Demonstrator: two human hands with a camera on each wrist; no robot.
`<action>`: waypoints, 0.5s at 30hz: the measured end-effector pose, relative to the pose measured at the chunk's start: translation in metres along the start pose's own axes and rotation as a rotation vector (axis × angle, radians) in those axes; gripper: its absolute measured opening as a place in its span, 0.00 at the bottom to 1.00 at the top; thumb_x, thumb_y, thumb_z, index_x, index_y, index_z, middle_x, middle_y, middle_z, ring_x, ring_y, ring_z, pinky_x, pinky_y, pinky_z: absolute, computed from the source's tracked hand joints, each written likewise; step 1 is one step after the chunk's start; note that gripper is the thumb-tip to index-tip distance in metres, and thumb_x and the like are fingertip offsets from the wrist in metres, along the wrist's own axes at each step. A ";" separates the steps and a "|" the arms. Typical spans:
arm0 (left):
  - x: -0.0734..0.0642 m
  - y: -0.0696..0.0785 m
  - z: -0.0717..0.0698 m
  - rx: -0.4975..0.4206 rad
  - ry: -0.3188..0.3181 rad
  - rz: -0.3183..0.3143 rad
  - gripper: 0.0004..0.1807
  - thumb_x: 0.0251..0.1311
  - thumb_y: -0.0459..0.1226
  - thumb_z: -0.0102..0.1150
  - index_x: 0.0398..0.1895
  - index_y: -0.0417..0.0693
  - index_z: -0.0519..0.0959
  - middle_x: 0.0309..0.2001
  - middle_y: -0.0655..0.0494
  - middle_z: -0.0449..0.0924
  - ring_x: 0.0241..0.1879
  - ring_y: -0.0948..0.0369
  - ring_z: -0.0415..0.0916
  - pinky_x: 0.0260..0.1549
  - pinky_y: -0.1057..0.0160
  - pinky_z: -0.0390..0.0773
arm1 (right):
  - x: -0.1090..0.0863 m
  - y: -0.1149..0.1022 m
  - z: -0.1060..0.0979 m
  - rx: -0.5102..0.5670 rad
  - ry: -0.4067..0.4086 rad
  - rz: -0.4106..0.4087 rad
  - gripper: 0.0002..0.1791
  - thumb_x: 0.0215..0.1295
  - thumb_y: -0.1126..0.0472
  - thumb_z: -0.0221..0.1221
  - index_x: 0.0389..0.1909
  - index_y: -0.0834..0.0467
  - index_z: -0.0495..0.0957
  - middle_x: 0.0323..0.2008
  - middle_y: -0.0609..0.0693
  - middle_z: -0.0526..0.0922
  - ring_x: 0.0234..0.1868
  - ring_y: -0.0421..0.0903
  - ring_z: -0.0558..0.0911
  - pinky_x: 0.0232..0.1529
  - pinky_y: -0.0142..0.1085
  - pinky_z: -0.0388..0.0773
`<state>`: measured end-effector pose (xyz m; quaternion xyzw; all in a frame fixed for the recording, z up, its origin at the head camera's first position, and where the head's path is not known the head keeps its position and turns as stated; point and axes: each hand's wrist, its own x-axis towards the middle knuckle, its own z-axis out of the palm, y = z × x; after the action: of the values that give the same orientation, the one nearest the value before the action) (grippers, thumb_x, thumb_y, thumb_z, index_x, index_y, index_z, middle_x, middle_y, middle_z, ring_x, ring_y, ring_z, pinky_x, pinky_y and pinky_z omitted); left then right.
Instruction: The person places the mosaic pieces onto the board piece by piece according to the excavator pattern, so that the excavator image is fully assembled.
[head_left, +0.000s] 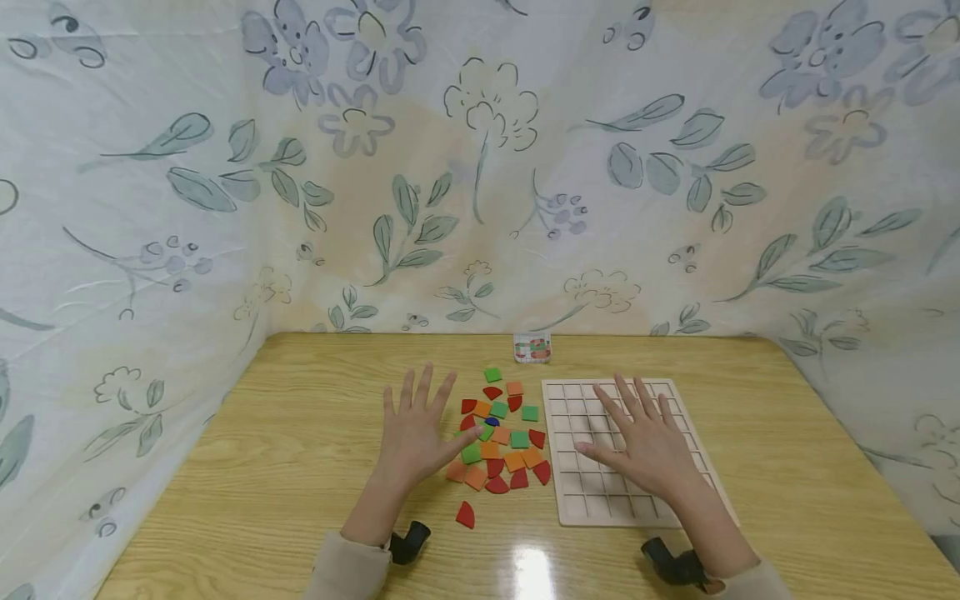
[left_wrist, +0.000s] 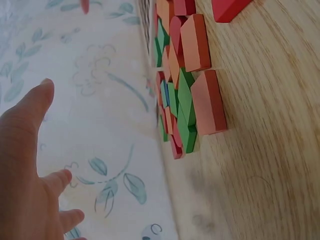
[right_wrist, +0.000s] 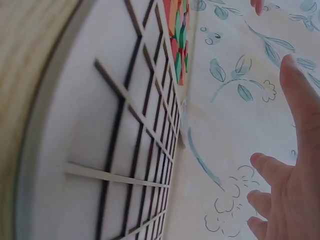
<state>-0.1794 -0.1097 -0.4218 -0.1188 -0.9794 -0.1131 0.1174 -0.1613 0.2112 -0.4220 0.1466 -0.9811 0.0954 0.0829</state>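
My left hand (head_left: pixel 415 433) is spread flat in the air just left of a cluster of coloured wooden pieces, its thumb overlapping them in the head view. Green squares (head_left: pixel 520 440), orange squares (head_left: pixel 490 451), red quarter-circle pieces (head_left: pixel 519 479) and a small blue piece (head_left: pixel 492 422) make up the cluster. One red piece (head_left: pixel 466 515) lies apart, nearer the front. Over the pale wooden grid board (head_left: pixel 567 510) my right hand (head_left: pixel 647 435) is held with fingers spread. In both wrist views the hands are raised above the table and hold nothing.
A small printed card (head_left: pixel 532 348) with a coloured pattern lies at the back of the wood-grain table (head_left: pixel 300 467). A flower-patterned cloth (head_left: pixel 480 250) stands behind the table and along its sides. Black wrist devices (head_left: pixel 410 543) sit below both hands.
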 end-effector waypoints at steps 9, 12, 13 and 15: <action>0.000 0.000 0.002 -0.082 -0.024 0.008 0.49 0.49 0.71 0.46 0.72 0.61 0.51 0.72 0.49 0.46 0.71 0.47 0.40 0.62 0.37 0.39 | -0.001 0.008 0.002 0.098 -0.032 0.014 0.46 0.57 0.31 0.50 0.70 0.54 0.54 0.70 0.61 0.50 0.70 0.62 0.45 0.64 0.60 0.41; -0.001 -0.005 0.004 -0.142 -0.065 0.016 0.48 0.50 0.70 0.46 0.72 0.61 0.50 0.72 0.50 0.46 0.70 0.47 0.42 0.62 0.37 0.41 | -0.005 0.019 0.000 0.225 -0.055 0.031 0.42 0.62 0.36 0.49 0.70 0.56 0.53 0.69 0.63 0.51 0.69 0.64 0.48 0.63 0.61 0.44; -0.002 -0.007 0.005 -0.166 -0.083 0.020 0.48 0.51 0.69 0.45 0.72 0.60 0.50 0.72 0.50 0.46 0.70 0.47 0.43 0.62 0.37 0.41 | -0.007 0.024 -0.001 0.269 -0.063 0.038 0.41 0.63 0.38 0.49 0.70 0.57 0.52 0.69 0.63 0.51 0.68 0.65 0.49 0.62 0.62 0.45; -0.003 -0.011 0.007 -0.237 -0.128 0.023 0.46 0.53 0.67 0.46 0.72 0.59 0.49 0.72 0.49 0.47 0.70 0.47 0.44 0.62 0.36 0.42 | -0.013 0.037 -0.003 0.359 -0.088 0.051 0.39 0.66 0.41 0.47 0.70 0.59 0.51 0.69 0.65 0.52 0.67 0.67 0.50 0.60 0.64 0.48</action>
<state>-0.1811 -0.1193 -0.4311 -0.1500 -0.9633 -0.2190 0.0410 -0.1601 0.2497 -0.4278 0.1380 -0.9545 0.2644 0.0098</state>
